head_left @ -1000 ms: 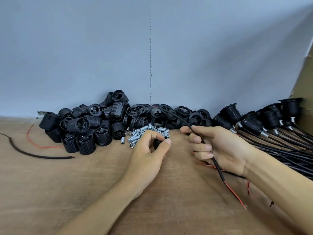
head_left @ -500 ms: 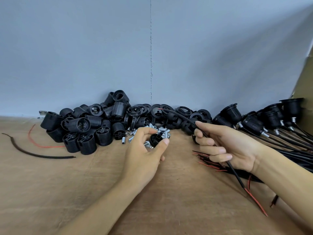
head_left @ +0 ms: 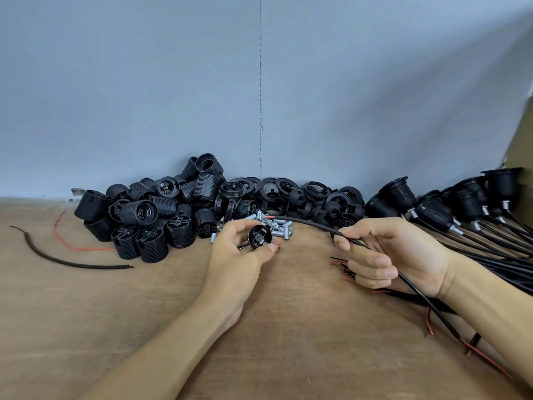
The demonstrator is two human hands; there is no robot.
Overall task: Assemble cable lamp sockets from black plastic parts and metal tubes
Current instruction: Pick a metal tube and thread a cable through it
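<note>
left hand grip pinches the black cap over the desk; right hand grip clamps the cable, its tip just at the cap's 1 o'clock, metal tubes behind.

We are seeing matt ribbed black plastic sockets at ten o'clock, shiny metal tubes at twelve, a smooth plastic cap, a smooth-sheathed cable, a rough wooden table

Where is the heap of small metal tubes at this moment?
In the head view, the metal tubes lie mid-table, just behind the black cap held by the left hand, before the black parts pile.
</note>
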